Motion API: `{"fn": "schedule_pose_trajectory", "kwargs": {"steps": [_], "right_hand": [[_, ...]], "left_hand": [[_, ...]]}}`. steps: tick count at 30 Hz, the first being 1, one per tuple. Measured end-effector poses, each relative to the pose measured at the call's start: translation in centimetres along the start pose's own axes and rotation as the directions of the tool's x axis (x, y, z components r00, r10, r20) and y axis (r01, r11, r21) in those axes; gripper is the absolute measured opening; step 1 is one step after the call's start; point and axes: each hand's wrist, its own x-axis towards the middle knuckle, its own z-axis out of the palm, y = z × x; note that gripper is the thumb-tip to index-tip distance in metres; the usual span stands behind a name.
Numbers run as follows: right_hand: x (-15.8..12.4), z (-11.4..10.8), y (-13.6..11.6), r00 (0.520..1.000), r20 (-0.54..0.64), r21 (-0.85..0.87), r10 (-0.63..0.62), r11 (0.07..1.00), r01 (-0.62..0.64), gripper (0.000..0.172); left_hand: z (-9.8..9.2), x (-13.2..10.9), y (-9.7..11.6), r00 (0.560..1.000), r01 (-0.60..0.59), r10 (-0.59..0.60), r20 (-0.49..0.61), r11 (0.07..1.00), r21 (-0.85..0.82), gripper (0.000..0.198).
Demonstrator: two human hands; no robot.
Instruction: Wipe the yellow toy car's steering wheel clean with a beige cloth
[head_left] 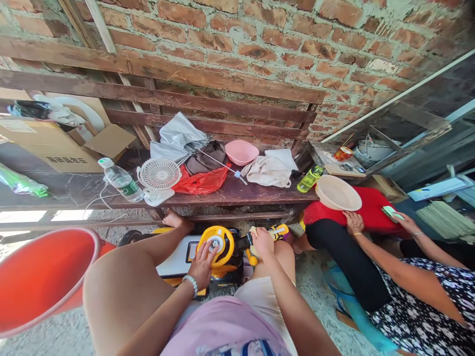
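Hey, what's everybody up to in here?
Someone sits astride a small toy vehicle, the left hand resting on its yellow steering wheel. The right hand grips a pale cloth-like piece, though the fingers hide most of it. Alongside, another person has one hand at the edge of a cream basin and holds something green and white in the other.

On the dark wooden counter (237, 195), a white fan (160, 173) is just beside a water bottle (124, 183); a red plastic bag (204, 182) lies near a pink bowl (242, 153); an open cardboard box (48, 143) sits farther left; an orange bucket (40, 277) stands below.
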Motion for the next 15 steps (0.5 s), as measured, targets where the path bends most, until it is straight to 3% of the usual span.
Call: {"fn": "schedule_pose_trajectory", "kwargs": {"steps": [5, 8, 15], "right_hand": [[0.0, -0.3, -0.5, 0.998, 0.037, -0.032, -0.051, 0.998, 0.052, 0.026], [0.9, -0.8, 1.6, 0.997, 0.038, -0.112, -0.062, 0.992, 0.065, 0.027], [3.4, -1.5, 6.8, 0.992, -0.034, -0.145, 0.120, 0.982, -0.124, 0.032]], "left_hand": [[-0.2, -0.1, -0.1, 1.000, -0.009, 0.009, 0.009, 1.000, 0.012, 0.092], [-0.5, -0.3, 0.0, 1.000, -0.003, 0.003, 0.030, 1.000, 0.019, 0.091], [-0.6, -0.3, 0.0, 0.999, -0.017, 0.017, 0.035, 1.000, 0.014, 0.094]]}}
